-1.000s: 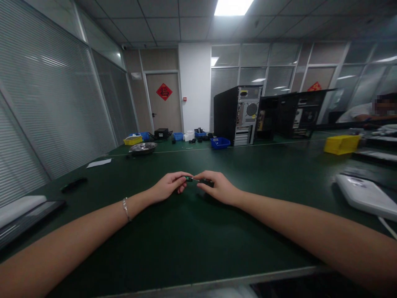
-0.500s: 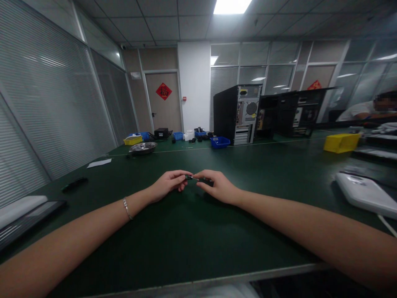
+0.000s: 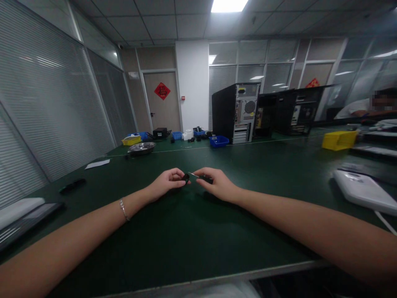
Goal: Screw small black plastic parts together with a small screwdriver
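Observation:
My left hand [image 3: 170, 180] is closed, pinching a small dark part [image 3: 185, 178] between thumb and fingers; what kind of part it is does not show. Opposite it, my right hand [image 3: 216, 183] grips a slim screwdriver [image 3: 194, 175]. Its thin metal shaft points left toward the dark part, and its dark handle lies mostly inside my palm. A narrow gap separates the shaft's tip from the part. Both hands are low over the green tabletop [image 3: 186, 231].
A metal dish [image 3: 141, 149] and a blue bin [image 3: 219, 141] stand farther back, beside a black computer tower [image 3: 225, 114]. To the right are a yellow bin [image 3: 339, 140] and a white device [image 3: 366, 191] with a cable. A person [image 3: 353, 111] sits at far right.
The screwdriver's tip has come away from the small part, which is now turned so that more of its dark face shows. My left fingers have shifted around it.

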A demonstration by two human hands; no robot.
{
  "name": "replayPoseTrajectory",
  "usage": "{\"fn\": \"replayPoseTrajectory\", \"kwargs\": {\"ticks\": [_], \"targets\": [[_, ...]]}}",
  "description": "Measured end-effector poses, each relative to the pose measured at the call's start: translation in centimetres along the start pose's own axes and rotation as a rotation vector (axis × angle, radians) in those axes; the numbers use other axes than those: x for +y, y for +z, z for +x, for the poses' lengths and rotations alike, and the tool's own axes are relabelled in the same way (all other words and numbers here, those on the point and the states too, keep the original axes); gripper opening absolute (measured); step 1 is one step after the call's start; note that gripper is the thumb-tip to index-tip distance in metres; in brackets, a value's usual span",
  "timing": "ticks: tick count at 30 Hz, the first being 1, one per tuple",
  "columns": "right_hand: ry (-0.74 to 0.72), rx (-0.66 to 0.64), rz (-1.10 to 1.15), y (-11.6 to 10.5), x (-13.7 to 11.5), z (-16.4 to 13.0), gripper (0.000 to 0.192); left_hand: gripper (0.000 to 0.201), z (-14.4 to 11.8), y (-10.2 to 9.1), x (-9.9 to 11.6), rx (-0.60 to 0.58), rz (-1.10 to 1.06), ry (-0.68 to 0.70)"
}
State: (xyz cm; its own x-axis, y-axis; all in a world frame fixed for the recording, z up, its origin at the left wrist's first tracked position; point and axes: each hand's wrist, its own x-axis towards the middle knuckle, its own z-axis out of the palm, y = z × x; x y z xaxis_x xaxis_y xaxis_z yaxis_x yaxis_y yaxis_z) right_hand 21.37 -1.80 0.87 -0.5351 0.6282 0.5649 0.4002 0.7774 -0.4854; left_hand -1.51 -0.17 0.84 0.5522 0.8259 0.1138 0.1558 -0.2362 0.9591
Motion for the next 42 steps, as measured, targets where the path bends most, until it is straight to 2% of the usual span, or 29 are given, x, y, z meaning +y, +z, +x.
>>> {"fn": "replayPoseTrajectory", "kwargs": {"ticks": [6, 9, 13, 17, 22, 26, 29, 34, 38, 42], "targets": [[0.018, -0.017, 0.009, -0.3, -0.2, -0.1, 0.026, 0.032, 0.2, -0.7, -0.5, 0.172, 0.390, -0.087], [0.022, -0.027, 0.014, -0.4, -0.4, -0.1, 0.026, 0.034, 0.3, -0.8, -0.6, 0.206, 0.496, -0.082], [0.018, -0.033, 0.010, -0.4, -0.4, 0.0, 0.026, 0.038, 0.2, -0.6, -0.1, 0.165, 0.460, -0.029], [0.022, -0.034, -0.007, -0.4, -0.5, 0.0, 0.026, 0.039, 0.0, -0.3, 0.4, 0.132, 0.553, -0.017], [0.009, -0.043, -0.014, -0.4, -0.5, 0.0, 0.026, 0.046, -0.1, -0.2, 0.5, 0.070, 0.553, 0.046], [0.005, -0.038, -0.007, -0.3, -0.3, 0.0, 0.025, 0.054, -0.1, -0.2, 0.5, 0.032, 0.622, 0.022], [0.001, -0.033, -0.009, -0.2, -0.2, 0.0, 0.024, 0.056, -0.2, -0.3, 0.7, 0.011, 0.610, -0.005], [0.022, -0.055, -0.031, -0.2, -0.1, 0.0, 0.026, 0.047, -0.3, -0.4, 1.0, 0.014, 0.501, -0.063], [0.071, -0.173, -0.128, 0.0, -0.1, 0.2, 0.031, 0.041, -0.1, -0.4, 0.8, 0.073, 0.326, -0.065], [0.043, -0.274, -0.241, 0.1, -0.4, 0.4, 0.035, 0.038, 0.2, -0.4, 0.0, 0.127, 0.089, -0.065]]}}
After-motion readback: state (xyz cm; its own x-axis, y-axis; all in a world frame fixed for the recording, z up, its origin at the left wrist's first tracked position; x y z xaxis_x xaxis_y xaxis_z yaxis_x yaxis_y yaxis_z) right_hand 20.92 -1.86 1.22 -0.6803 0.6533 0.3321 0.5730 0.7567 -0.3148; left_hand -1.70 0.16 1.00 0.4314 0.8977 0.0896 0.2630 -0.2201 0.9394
